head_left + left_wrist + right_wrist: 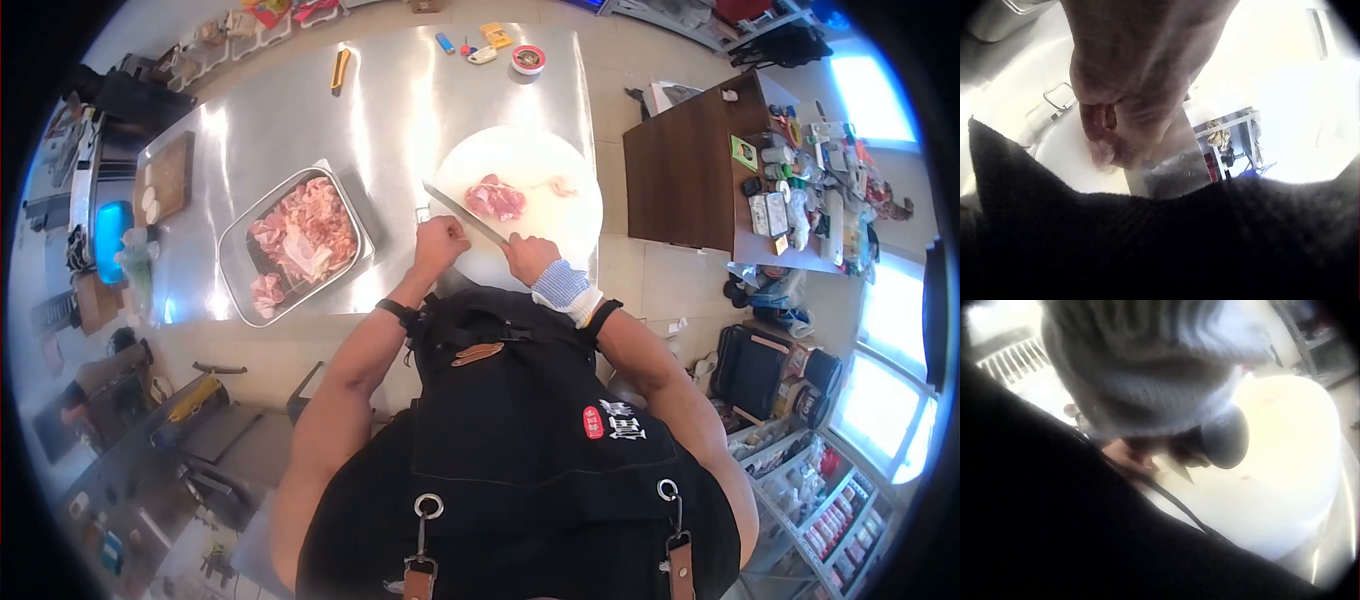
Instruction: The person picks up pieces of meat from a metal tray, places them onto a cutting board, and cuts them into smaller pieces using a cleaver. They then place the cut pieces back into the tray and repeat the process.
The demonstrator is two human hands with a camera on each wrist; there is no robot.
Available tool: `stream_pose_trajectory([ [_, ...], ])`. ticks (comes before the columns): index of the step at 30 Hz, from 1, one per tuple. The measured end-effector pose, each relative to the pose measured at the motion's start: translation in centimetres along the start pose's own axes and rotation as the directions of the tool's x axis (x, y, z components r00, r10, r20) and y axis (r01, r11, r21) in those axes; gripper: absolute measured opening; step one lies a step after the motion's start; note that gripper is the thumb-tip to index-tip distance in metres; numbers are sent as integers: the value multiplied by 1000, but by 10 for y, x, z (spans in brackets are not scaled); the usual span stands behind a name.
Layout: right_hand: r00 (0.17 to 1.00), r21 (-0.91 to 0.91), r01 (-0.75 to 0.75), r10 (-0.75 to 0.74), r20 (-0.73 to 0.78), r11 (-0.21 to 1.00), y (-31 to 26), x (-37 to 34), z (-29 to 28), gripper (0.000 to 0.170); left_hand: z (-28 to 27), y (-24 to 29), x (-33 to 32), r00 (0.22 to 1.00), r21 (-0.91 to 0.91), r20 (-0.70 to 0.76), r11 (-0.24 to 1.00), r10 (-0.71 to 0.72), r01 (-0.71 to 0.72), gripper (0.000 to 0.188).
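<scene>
My right hand (pixel 533 256), with a knit cuff (pixel 566 288) at the wrist, grips a kitchen knife (pixel 465 213) by its handle. The blade slants to the upper left over the near left part of a round white cutting board (pixel 545 150). Beside the blade, my left hand (pixel 441 243) has its fingers curled in; the left wrist view shows them right by the broad blade (pixel 1175 169). A piece of raw meat (pixel 495 198) lies on the board past the knife, with a paler scrap (pixel 563 186) to its right. The knife's dark handle end (pixel 1227 439) shows in the right wrist view.
Left of the board, a metal tray (pixel 228 262) with a rack holds raw meat pieces. A wooden board (pixel 172 172) lies at the table's left end. Along the far side are a yellow cutter (pixel 341 72), a blue lighter (pixel 445 43) and a small round tin (pixel 528 60).
</scene>
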State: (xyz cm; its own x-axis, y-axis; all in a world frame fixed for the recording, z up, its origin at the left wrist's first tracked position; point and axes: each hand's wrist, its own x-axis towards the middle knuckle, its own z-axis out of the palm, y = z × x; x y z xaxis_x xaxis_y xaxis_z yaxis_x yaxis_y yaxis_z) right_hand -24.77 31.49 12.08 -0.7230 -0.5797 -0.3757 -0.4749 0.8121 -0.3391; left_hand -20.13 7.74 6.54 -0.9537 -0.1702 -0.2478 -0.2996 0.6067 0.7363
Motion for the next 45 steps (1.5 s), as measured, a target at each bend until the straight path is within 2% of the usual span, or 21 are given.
stream_pose_trajectory([
  [6,1000,82,-9,10,-13,997,54,-40,2,40,-11,16,3,976,-84,169,984,-141,156,20],
  [12,983,254,-78,117,-143,964,67,-72,-13,38,-1,11,11,998,-95,-12,994,-54,52,32],
  [15,974,295,-91,147,-173,951,78,-75,-15,38,4,22,8,999,-115,-21,993,30,-32,43],
  [21,946,312,-67,160,-281,948,89,-76,-2,39,23,28,11,872,78,-72,874,485,-480,38],
  [22,947,314,-53,148,-287,948,87,-76,3,40,27,28,10,924,121,5,917,383,-381,37],
  [23,950,320,-45,140,-279,946,88,-77,6,40,39,11,17,919,171,74,903,388,-395,37],
  [24,952,321,-42,136,-276,946,89,-76,5,40,43,12,22,937,252,187,908,294,-335,35],
  [26,963,344,-55,141,-230,938,91,-76,6,36,28,22,18,938,189,204,928,282,-320,32],
  [27,965,354,-72,154,-211,933,91,-75,6,34,11,31,13,973,36,180,987,146,-155,31],
  [29,969,331,-75,147,-200,941,89,-76,1,35,-14,50,3,971,-283,211,943,-115,173,29],
  [31,965,330,-101,174,-198,938,92,-78,-2,36,-34,14,3,995,-428,29,898,-95,98,27],
  [32,961,344,-119,195,-196,931,94,-79,-1,37,-56,-2,1,976,-150,-216,986,40,-73,22],
  [33,958,357,-136,215,-191,924,95,-82,1,37,-82,-16,-3,965,-470,-215,882,-148,31,20],
  [34,956,369,-131,215,-199,920,97,-82,3,38,-113,-33,-11,914,-274,-377,961,-148,43,18],
  [35,954,379,-124,215,-209,917,99,-82,4,38,-152,-30,-24,892,-370,-401,928,-207,50,19],
  [36,952,388,-118,216,-218,914,101,-83,5,39,-168,-96,-25,817,-338,-503,934,-282,114,24],
  [37,953,404,-120,219,-208,907,102,-83,6,39,-207,-69,-46,771,-333,-557,934,-307,131,34],
  [39,954,382,-123,216,-209,916,95,-82,-4,40,-241,-154,-65,703,5,-673,949,-229,314,46],
  [41,954,371,-117,209,-217,921,91,-81,-7,40,-262,-163,-82,716,125,-582,828,-385,546,53],
  [44,947,341,-102,196,-255,935,96,-79,1,34,-241,-170,-73,776,405,-630,838,-34,366,53],
  [45,949,302,-85,169,-267,950,95,-78,-1,36,-223,-157,-61,780,390,-622,891,67,235,50],
])
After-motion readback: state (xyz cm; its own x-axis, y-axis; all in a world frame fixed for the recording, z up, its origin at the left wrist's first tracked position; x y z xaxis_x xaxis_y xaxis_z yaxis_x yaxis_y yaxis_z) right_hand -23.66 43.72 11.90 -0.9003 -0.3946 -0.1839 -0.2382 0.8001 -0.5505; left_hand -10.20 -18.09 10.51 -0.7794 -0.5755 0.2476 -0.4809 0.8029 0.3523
